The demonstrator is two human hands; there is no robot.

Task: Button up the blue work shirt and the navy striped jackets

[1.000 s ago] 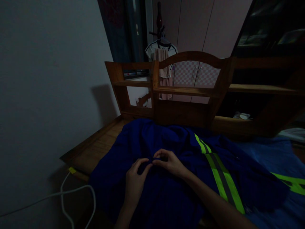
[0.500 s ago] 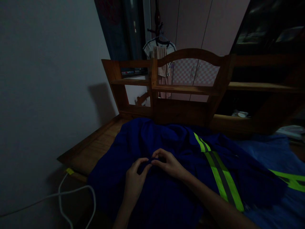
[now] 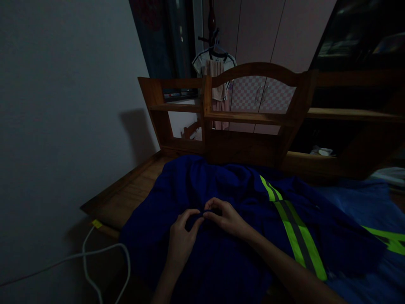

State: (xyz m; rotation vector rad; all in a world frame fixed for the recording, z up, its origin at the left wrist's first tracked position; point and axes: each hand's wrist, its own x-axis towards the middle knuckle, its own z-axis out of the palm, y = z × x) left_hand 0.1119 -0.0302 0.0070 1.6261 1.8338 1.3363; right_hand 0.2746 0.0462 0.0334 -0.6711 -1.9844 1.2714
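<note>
A dark blue work jacket [image 3: 228, 181] with yellow-green and grey reflective stripes lies spread and wrinkled in front of me. Near its middle, my left hand [image 3: 182, 236] pinches a fold of the cloth between thumb and fingers. My right hand [image 3: 225, 216] grips the same fold from the other side, thumb and index finger curled together. The fingertips of both hands almost meet. Dim light hides whether any small part of the garment, such as a button, sits between them.
A wooden headboard with shelves [image 3: 249, 120] stands behind the jacket. Lighter blue cloth [image 3: 354, 198] lies to the right. A white cable [image 3: 107, 246] loops at lower left, beside the wall [image 3: 69, 105]. Clothes [image 3: 217, 71] hang from a stand beyond the headboard.
The whole view has shifted slightly, with things appearing a little farther right. Both hands keep their hold on the jacket cloth, almost unmoved relative to it.
</note>
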